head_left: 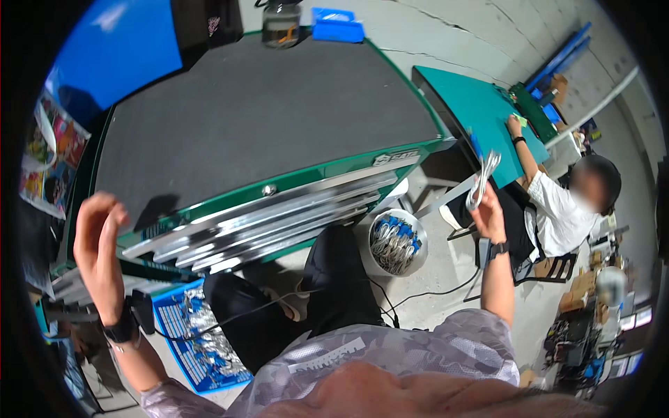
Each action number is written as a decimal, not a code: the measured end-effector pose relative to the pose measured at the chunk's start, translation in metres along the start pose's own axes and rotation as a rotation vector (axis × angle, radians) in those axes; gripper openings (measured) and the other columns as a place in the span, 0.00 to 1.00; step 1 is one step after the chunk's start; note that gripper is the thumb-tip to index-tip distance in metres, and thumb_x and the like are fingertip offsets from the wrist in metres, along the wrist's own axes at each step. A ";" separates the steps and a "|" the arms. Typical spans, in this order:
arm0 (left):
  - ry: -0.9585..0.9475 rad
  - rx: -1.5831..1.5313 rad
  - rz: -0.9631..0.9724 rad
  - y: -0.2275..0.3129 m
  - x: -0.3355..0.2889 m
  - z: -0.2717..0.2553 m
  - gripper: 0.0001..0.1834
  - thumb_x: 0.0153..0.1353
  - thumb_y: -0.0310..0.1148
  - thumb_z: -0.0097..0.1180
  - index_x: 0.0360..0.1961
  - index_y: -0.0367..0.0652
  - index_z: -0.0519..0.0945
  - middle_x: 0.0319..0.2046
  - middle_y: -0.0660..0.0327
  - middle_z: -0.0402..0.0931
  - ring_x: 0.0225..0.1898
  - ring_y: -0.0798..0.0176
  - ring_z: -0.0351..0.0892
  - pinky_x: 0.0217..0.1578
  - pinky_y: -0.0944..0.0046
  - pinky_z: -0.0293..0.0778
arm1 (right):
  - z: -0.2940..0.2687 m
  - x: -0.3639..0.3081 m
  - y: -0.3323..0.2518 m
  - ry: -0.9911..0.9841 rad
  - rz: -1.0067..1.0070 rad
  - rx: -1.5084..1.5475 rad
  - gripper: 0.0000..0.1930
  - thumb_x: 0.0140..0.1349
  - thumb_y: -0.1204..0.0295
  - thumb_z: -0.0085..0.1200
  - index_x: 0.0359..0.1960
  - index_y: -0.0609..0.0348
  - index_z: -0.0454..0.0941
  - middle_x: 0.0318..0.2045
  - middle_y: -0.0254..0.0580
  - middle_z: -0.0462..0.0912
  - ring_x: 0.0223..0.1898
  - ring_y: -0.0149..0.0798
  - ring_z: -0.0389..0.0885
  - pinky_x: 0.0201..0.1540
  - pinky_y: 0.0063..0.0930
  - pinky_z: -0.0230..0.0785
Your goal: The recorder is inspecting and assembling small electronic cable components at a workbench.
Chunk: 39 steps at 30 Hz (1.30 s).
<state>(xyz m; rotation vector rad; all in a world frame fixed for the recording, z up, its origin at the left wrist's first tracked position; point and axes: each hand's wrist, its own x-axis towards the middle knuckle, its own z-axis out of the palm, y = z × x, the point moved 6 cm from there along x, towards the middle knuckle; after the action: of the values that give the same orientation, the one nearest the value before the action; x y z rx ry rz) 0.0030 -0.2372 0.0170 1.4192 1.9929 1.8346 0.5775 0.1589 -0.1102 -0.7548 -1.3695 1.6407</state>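
My right hand (pixel 490 219), out to the right beyond the tool cabinet's corner, is closed around a coiled white cable (pixel 486 174). A blue connector (pixel 475 141) sticks up at the cable's top end. On the left, my left hand (pixel 97 240) is raised by the cabinet's front left corner, its fingers loosely curved and holding nothing. Between my right arm and the cabinet, a white bucket (pixel 420 265) holds a heap of similar coiled cables (pixel 394 244) with blue ends. Down by my left leg is a blue plastic basket (pixel 173 331) with silvery, blue-ended bundles (pixel 202 317) in it.
The green tool cabinet (pixel 279 111) has a dark top and silver drawer fronts. On its far edge stand a jar (pixel 281 28) and a blue bin (pixel 336 28). A person (pixel 557 209) sits at a green table (pixel 467 104) to the right. A black cord (pixel 432 292) crosses my lap.
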 end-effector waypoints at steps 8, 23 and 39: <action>-0.605 -0.150 -0.035 0.034 0.144 0.179 0.21 0.72 0.44 0.46 0.54 0.38 0.77 0.50 0.62 0.77 0.49 0.70 0.76 0.52 0.66 0.70 | 0.242 0.087 -0.119 -0.580 -0.120 -0.132 0.24 0.64 0.67 0.51 0.61 0.62 0.68 0.45 0.31 0.76 0.44 0.25 0.74 0.47 0.23 0.67; -0.246 -0.471 0.027 -0.030 0.195 0.173 0.18 0.71 0.43 0.49 0.44 0.37 0.77 0.34 0.60 0.80 0.35 0.69 0.79 0.39 0.67 0.73 | 0.477 0.181 -0.054 -0.997 -0.107 -0.765 0.19 0.67 0.59 0.51 0.55 0.56 0.74 0.50 0.32 0.78 0.52 0.28 0.73 0.55 0.32 0.67; -0.416 0.487 -0.070 -0.047 0.190 0.178 0.17 0.61 0.41 0.62 0.38 0.35 0.79 0.20 0.58 0.75 0.24 0.65 0.74 0.28 0.61 0.68 | 0.443 0.259 -0.014 -0.725 0.044 0.186 0.34 0.72 0.41 0.31 0.58 0.58 0.71 0.44 0.39 0.81 0.29 0.25 0.71 0.36 0.22 0.68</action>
<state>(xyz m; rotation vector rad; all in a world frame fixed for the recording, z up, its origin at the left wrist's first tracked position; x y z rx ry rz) -0.0222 0.0255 0.0239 1.6429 2.2949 0.9459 0.0806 0.1843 0.0184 -0.0609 -1.6466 2.1523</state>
